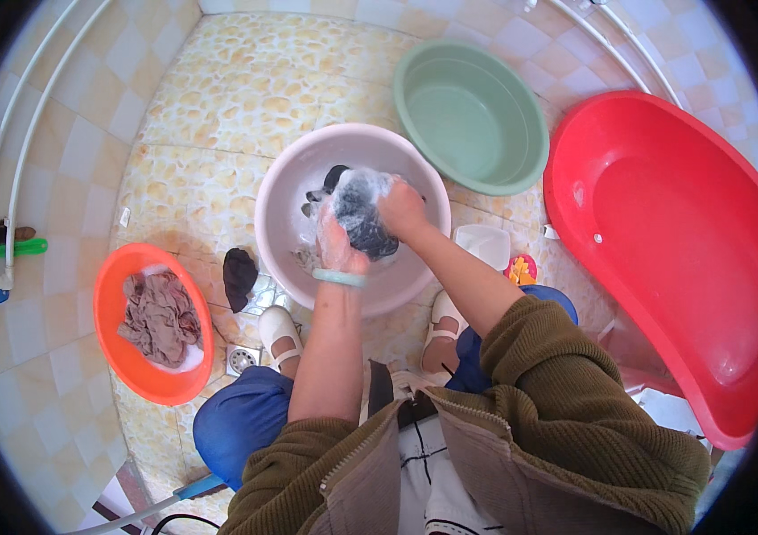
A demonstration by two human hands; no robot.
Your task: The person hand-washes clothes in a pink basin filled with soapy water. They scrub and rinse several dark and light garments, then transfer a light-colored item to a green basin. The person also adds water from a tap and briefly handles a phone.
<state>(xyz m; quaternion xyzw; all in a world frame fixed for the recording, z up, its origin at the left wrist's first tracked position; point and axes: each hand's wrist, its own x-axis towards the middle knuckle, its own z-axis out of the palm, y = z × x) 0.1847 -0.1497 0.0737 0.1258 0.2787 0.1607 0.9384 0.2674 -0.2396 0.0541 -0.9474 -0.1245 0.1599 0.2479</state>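
A dark cloth covered in soap suds (362,214) is held between my two hands over the pale pink plastic basin (285,267). My left hand (340,244), with a pale green bangle at the wrist, grips the cloth's left side. On its upper right edge, my right hand (402,207) is closed over the foamy part. Other dark cloth pieces (335,179) lie in the basin beyond my left hand, and whitish suds or cloth show at its lower left.
An orange basin (105,321) with brown wet cloth (161,317) stands left, near a black cloth (240,279) and a floor drain (242,360). A green basin (472,120), a red baby bathtub (673,221) and a white plastic container (483,246) are on the right.
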